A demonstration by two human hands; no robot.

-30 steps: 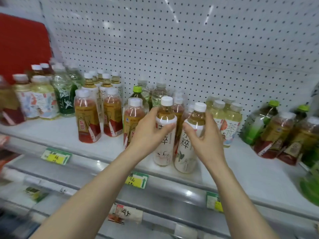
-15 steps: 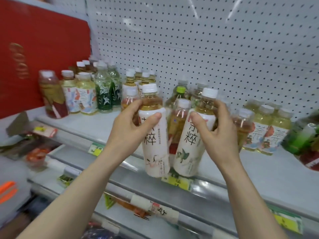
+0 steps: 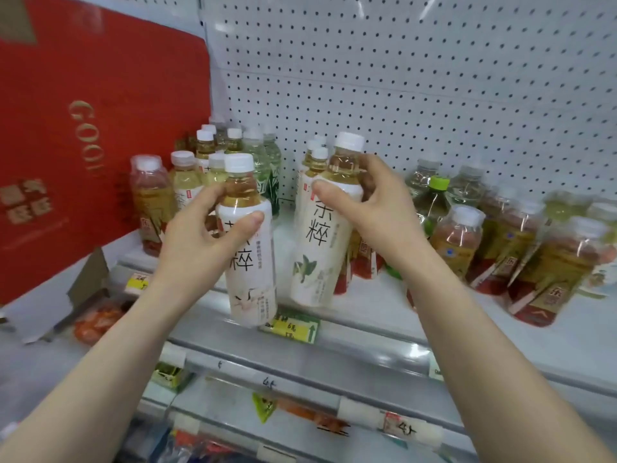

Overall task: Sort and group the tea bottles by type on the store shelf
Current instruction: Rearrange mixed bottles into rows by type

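Head view: a store shelf seen from above and in front, both bare forearms reaching up from the bottom of the frame.
Pegboard back wall (image 3: pixel 434 61): white, perforated, filling the upper right and centre.
Red box (image 3: pixel 83 128): upper left of the frame, gold lettering on its face, leaning beside the leftmost bottles.
Shelf (image 3: pixel 384 305): white, running from centre left to the right edge, with a yellow-green price tag (image 3: pixel 292 325) on its front rail at centre.
Right group of bottles (image 3: pixel 534 255): amber tea with red-and-gold labels, several tilted, right of centre; blurred.
Left group of bottles (image 3: pixel 187 182): mixed pale and amber tea, upright, left of centre by the red box.
Right hand (image 3: pixel 377 208): wrapped around the shoulder of a white-labelled tea bottle (image 3: pixel 320 248), thumb across its front; this bottle tilts slightly, its base over the shelf's front edge, at centre.
Left hand (image 3: pixel 200 242): clasping a second white-labelled bottle (image 3: pixel 248 255) by its upper body, held in front of the shelf rail, just left of the other; whether the two touch is unclear.
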